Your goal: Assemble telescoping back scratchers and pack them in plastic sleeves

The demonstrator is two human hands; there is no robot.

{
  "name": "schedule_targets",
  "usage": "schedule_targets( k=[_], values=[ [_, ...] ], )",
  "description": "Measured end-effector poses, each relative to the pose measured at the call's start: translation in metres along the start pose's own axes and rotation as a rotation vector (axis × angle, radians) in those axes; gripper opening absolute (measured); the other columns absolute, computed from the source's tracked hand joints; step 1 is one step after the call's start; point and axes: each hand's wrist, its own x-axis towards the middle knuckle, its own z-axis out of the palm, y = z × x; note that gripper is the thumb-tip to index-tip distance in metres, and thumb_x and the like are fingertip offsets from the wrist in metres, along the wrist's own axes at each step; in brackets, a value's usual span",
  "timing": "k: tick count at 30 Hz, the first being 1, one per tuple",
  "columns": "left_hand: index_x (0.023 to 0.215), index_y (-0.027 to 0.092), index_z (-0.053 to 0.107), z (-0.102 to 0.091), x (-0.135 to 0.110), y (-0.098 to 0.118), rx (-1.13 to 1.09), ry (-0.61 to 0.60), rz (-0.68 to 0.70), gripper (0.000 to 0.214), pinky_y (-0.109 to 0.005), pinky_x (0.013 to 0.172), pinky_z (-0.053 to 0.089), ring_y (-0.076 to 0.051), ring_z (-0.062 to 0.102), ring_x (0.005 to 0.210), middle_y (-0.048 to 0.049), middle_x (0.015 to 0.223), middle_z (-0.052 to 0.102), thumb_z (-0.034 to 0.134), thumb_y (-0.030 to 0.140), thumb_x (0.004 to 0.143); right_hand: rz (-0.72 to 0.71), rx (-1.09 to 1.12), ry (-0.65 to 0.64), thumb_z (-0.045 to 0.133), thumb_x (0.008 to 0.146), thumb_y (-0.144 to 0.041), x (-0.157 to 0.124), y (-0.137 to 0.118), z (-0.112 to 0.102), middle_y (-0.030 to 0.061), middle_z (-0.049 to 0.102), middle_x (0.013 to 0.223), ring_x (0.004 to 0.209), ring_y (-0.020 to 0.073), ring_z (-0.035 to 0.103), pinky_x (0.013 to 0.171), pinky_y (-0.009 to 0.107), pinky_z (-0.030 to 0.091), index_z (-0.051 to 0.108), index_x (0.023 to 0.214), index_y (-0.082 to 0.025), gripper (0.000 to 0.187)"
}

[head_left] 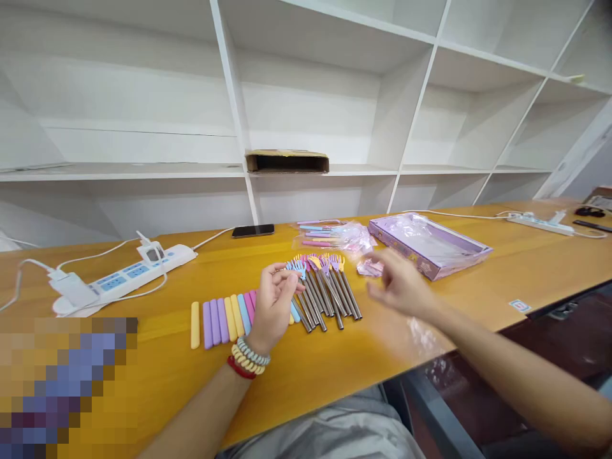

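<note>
My left hand (273, 303), with bracelets at the wrist, has its fingers curled and the thumb close to them. A blue claw head (299, 267) lies right at its fingertips; whether they grip it is unclear. Under and beside that hand are back scratchers (329, 296) with metal rods and coloured claw ends, piled side by side. A row of coloured handle sleeves (224, 320) in yellow, purple, blue and pink runs to the left, partly hidden by the hand. Motion-blurred, my right hand (399, 284) hovers right of the pile, thumb and fingers apart, nothing visible in it.
Plastic-wrapped pieces (337, 236) lie behind the pile. To the right stands a shallow purple box (430, 245) with clear film. A phone (253, 231), a power strip (127, 277) with cables and another power strip (540, 223) lie along the back. White shelving (325, 102) rises behind the table.
</note>
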Motion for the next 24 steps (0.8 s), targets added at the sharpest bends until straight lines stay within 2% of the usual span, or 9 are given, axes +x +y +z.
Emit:
schedule_targets(
  k=[2,5,7,8,10,12,17,20,24],
  values=[
    [0.106,0.019,0.042,-0.005,0.003,-0.004,0.11,0.031,0.027,0.029,-0.032,0.074,0.051,-0.014,0.062,0.078,-0.0049,0.095,0.06,0.053,0.035,0.085,0.108,-0.178,0.131,0.063,0.072,-0.028,0.027,0.049,-0.041,0.009,0.058,0.096,0.066,0.0142,0.053,0.07,0.031,0.043,0.055,0.112,-0.017,0.042],
    [0.105,0.018,0.045,-0.01,0.004,-0.007,0.287,0.043,0.1,0.026,-0.031,0.078,0.05,-0.014,0.06,0.084,-0.0052,0.094,0.059,0.054,0.032,0.084,0.27,-0.399,0.21,0.063,0.074,-0.037,0.073,0.123,-0.097,0.0149,0.056,0.106,0.067,0.0117,0.05,0.076,0.031,0.038,0.059,0.113,-0.011,0.046],
    [0.104,0.018,0.047,-0.011,0.003,-0.007,0.401,0.028,0.174,0.024,-0.03,0.077,0.05,-0.014,0.06,0.085,-0.0047,0.093,0.06,0.054,0.028,0.084,0.406,-0.488,0.165,0.056,0.079,-0.044,0.098,0.167,-0.117,0.0176,0.056,0.109,0.08,0.0152,0.051,0.076,0.031,0.034,0.058,0.117,-0.01,0.05],
    [0.104,0.018,0.047,-0.012,0.002,-0.007,0.454,0.015,0.215,0.023,-0.029,0.076,0.049,-0.013,0.059,0.083,-0.0042,0.093,0.06,0.054,0.027,0.084,0.466,-0.518,0.114,0.053,0.081,-0.045,0.106,0.186,-0.12,0.0188,0.055,0.112,0.086,0.0167,0.051,0.076,0.032,0.032,0.057,0.119,-0.01,0.052],
    [0.104,0.019,0.048,-0.013,0.001,-0.007,0.548,-0.022,0.298,0.022,-0.028,0.075,0.049,-0.012,0.059,0.081,-0.0032,0.092,0.06,0.054,0.023,0.084,0.563,-0.57,-0.048,0.049,0.085,-0.042,0.115,0.216,-0.112,0.0206,0.053,0.118,0.096,0.0185,0.049,0.076,0.032,0.03,0.054,0.124,-0.009,0.052],
    [0.103,0.019,0.048,-0.014,0.0,-0.007,0.632,-0.061,0.365,0.021,-0.027,0.075,0.049,-0.011,0.058,0.08,-0.0023,0.091,0.06,0.054,0.021,0.083,0.643,-0.576,-0.219,0.048,0.086,-0.037,0.112,0.237,-0.091,0.0213,0.056,0.113,0.095,0.0185,0.051,0.075,0.032,0.03,0.055,0.123,-0.007,0.048],
    [0.099,0.019,0.05,-0.016,0.002,-0.009,0.775,-0.118,0.428,0.016,-0.025,0.073,0.048,-0.011,0.058,0.078,-0.0014,0.088,0.06,0.052,0.018,0.083,0.733,-0.526,-0.506,0.055,0.084,-0.031,0.08,0.26,-0.029,0.0178,0.063,0.096,0.085,0.0172,0.058,0.072,0.028,0.037,0.067,0.095,-0.005,0.031],
    [0.097,0.019,0.051,-0.016,0.003,-0.009,0.829,-0.13,0.452,0.014,-0.025,0.074,0.047,-0.012,0.058,0.079,-0.0012,0.087,0.061,0.052,0.018,0.083,0.76,-0.551,-0.612,0.055,0.086,-0.034,0.063,0.263,-0.011,0.0104,0.062,0.098,0.088,0.0153,0.059,0.079,0.031,0.044,0.063,0.094,-0.01,0.027],
    [0.095,0.019,0.052,-0.014,0.004,-0.01,0.858,-0.141,0.466,0.011,-0.025,0.074,0.046,-0.012,0.058,0.078,-0.0008,0.084,0.06,0.053,0.018,0.083,0.756,-0.608,-0.633,0.051,0.089,-0.038,0.056,0.266,-0.011,0.007,0.061,0.101,0.089,0.0141,0.059,0.081,0.034,0.049,0.06,0.1,-0.012,0.029]
  ],
)
